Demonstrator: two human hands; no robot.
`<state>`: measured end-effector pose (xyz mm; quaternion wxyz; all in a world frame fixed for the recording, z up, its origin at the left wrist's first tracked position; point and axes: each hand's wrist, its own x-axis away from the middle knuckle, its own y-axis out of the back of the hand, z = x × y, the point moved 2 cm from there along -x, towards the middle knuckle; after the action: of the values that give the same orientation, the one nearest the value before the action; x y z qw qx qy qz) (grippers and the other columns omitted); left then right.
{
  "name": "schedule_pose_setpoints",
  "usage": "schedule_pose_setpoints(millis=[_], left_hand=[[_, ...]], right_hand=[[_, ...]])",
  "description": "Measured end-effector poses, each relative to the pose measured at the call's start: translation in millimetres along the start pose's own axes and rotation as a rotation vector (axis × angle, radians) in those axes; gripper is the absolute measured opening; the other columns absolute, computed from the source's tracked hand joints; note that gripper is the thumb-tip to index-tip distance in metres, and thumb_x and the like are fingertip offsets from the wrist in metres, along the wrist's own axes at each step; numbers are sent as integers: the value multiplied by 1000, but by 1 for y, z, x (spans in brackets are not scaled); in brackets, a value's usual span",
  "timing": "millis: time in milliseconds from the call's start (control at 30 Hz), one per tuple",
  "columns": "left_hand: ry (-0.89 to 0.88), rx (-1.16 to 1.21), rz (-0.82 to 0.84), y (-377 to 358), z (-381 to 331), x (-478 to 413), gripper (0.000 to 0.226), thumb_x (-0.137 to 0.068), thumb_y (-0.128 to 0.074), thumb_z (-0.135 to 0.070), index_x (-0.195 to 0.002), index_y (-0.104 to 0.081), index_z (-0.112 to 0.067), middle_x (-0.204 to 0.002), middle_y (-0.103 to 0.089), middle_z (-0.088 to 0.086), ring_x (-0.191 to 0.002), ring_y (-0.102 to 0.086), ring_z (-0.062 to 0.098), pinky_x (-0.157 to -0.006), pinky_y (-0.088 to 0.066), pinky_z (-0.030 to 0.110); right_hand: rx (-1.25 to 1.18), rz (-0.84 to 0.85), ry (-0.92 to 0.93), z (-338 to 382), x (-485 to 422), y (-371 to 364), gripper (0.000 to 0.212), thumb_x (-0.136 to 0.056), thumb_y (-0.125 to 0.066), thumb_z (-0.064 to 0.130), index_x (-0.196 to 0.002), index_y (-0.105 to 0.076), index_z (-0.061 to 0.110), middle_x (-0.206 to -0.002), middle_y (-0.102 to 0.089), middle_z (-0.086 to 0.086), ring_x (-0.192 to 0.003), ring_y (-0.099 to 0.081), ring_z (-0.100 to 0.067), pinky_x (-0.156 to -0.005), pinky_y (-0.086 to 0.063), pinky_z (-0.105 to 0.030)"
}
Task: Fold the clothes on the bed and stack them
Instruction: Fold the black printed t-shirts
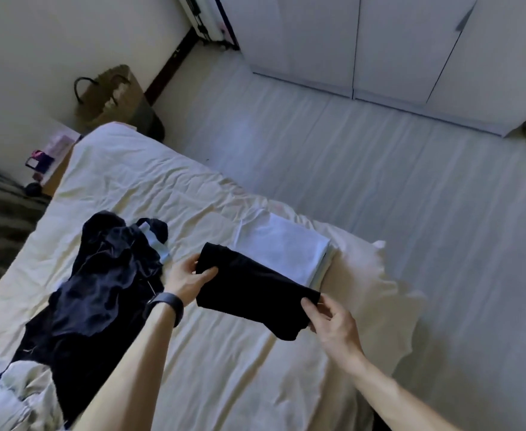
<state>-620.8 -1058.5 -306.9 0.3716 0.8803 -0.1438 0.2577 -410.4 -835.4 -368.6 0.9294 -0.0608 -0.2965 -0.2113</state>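
Pinching a folded black cloth (249,287) at each end, left hand (190,279) and right hand (331,321), in front of the white stack (286,247), hiding its near corner.

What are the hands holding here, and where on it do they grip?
Both hold one folded black garment above the bed: the left hand pinches its far-left end, the right hand its near-right edge.

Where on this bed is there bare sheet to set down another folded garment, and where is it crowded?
Bare sheet lies beyond the dark pile and the white stack, at the far end. Another patch lies nearer than the held black garment, mid-bed. The left side is crowded: the pile and pale clothes.
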Motion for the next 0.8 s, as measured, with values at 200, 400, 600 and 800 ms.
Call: schedule_pose_setpoints(millis=[200, 400, 600, 800], left_hand=[[45, -12, 124, -6, -39, -90, 22, -87, -78, -19, -93, -67, -37, -84, -73, -22, -75, -71, -4, -62, -51, 11], [8, -47, 184, -61, -41, -172, 28, -90, -75, -22, -115, -65, -27, -107, -72, 3, -91, -71, 16, -79, -56, 28], [51, -15, 84, -91, -15, -187, 45, -84, -78, -37, -121, -55, -25, -107, -66, -3, -87, -64, 8, -67, -48, 22], [105, -135, 158, -72, 12, -176, 38, -87, -76, -32, -114, -52, -24, -101, -69, 2, -85, -69, 17, -70, -55, 33]], right_hand=[[-117, -78, -146, 18, -59, -5, 12, -98, -68, 37, -88, -74, 39, -82, -76, 1, -71, -73, -24, -60, -61, -34], [-112, -195, -242, 5, -150, 1, 13, -100, -64, 30, -93, -70, 22, -91, -77, -2, -72, -73, -17, -59, -57, -30], [-13, -186, -340, -19, -165, -3, 25, -92, -70, 44, -95, -62, 20, -92, -76, 6, -84, -73, -20, -79, -60, -43], [86, -75, -434, -42, -125, -28, 25, -87, -78, 38, -92, -62, 19, -87, -75, 4, -69, -73, -16, -66, -60, -36]])
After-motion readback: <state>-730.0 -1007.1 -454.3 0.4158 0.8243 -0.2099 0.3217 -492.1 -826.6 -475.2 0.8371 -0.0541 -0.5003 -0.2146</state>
